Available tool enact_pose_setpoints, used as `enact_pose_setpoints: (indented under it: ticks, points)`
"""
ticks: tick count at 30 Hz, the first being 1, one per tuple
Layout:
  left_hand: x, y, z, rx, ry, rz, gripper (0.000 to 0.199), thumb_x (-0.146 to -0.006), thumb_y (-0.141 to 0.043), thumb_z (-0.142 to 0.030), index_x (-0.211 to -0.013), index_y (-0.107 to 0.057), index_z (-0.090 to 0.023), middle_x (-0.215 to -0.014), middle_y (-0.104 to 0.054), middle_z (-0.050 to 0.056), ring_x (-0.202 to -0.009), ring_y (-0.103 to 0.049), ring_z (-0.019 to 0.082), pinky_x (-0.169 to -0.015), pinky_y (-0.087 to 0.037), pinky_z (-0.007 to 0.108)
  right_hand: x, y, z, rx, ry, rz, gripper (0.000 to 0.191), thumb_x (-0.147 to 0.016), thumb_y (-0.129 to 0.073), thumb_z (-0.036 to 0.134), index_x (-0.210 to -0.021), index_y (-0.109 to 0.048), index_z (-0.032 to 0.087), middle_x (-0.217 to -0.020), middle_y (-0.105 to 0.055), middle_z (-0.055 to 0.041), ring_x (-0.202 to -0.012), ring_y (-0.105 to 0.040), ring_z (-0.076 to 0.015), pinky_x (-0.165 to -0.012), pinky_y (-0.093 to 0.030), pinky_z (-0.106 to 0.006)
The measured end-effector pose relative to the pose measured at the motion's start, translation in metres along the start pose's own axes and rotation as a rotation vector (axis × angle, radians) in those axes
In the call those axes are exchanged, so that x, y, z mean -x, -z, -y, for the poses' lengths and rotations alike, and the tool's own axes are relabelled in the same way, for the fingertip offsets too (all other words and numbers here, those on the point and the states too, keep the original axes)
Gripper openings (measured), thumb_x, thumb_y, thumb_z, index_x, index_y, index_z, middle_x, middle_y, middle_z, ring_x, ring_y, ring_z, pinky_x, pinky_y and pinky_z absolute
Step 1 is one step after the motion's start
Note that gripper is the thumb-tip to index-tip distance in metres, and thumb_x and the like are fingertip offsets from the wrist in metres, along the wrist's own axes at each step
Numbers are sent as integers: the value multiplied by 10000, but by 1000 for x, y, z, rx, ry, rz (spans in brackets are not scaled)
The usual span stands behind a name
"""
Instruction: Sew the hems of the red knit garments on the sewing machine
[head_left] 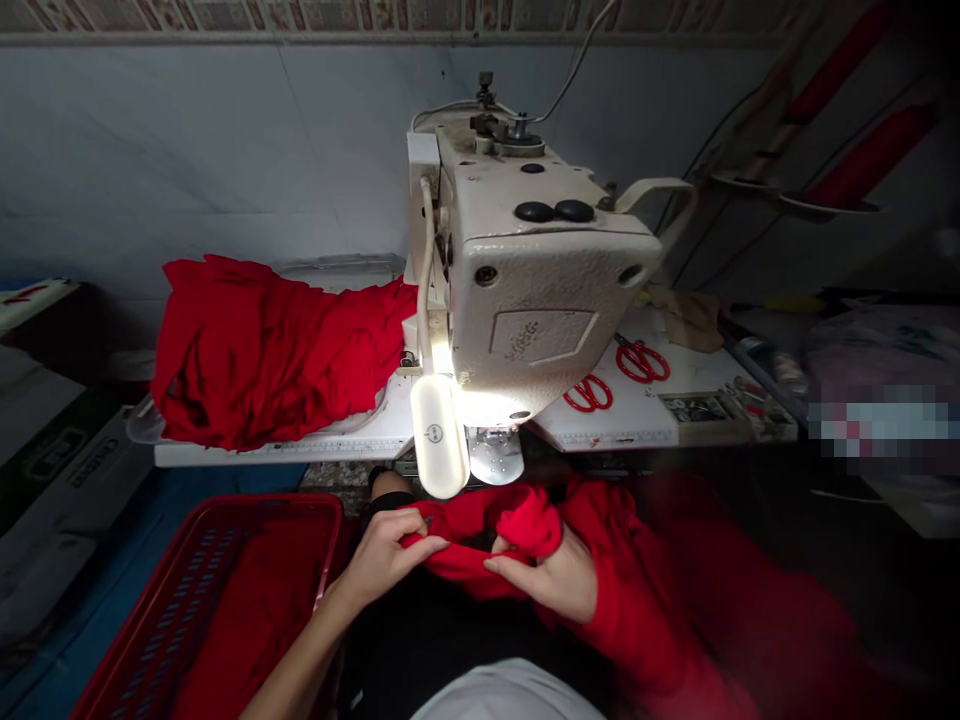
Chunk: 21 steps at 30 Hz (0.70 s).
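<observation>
Both hands hold a red cloth (469, 566) over the lap, in front of the sewing machine (555, 290). My left hand (390, 548) pinches its edge between thumb and fingers. My right hand (555, 578) grips the same edge a short way to the right, its thumb on top and its fingers partly covered by bunched fabric. Red fabric also surrounds my right wrist and forearm. The machine's lit white lamp (441, 435) hangs just above and between the hands.
A heap of red fabric (277, 350) lies on the table's left side. Red-handled scissors (642, 361) rest right of the machine. A red basket (206, 510) with red cloth stands at lower left. Red thread cones (874, 155) are at upper right.
</observation>
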<state>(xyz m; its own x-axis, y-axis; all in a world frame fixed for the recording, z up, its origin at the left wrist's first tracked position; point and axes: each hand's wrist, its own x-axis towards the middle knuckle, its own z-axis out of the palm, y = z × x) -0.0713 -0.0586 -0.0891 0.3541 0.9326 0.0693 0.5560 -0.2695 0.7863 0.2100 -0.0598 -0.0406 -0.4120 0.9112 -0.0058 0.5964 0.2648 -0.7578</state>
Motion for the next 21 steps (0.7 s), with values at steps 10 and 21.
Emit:
enact_pose_setpoints:
  ticks: [10, 21]
  points:
    - [-8, 11, 0, -105, -23, 70, 268, -1024, -515, -243, -1095, -773, -230, -1155, -678, 96, -1012, -687, 225, -896, -561, 322, -4, 57, 18, -427, 112, 62, 226, -862, -790, 337, -723, -782, 159, -653, -663, -40, -589, -569, -143, -548, -379, -277]
    - [-11, 4, -12, 228, 359, -249, 369, -957, -618, -383, -1192, -764, -139, -921, -773, 84, -590, -666, 158, -569, -561, 249, -13, 77, -22, -446, -170, -305, 276, -909, -730, 441, -838, -746, 175, -652, -595, 11, -505, -516, -115, -503, -431, -257]
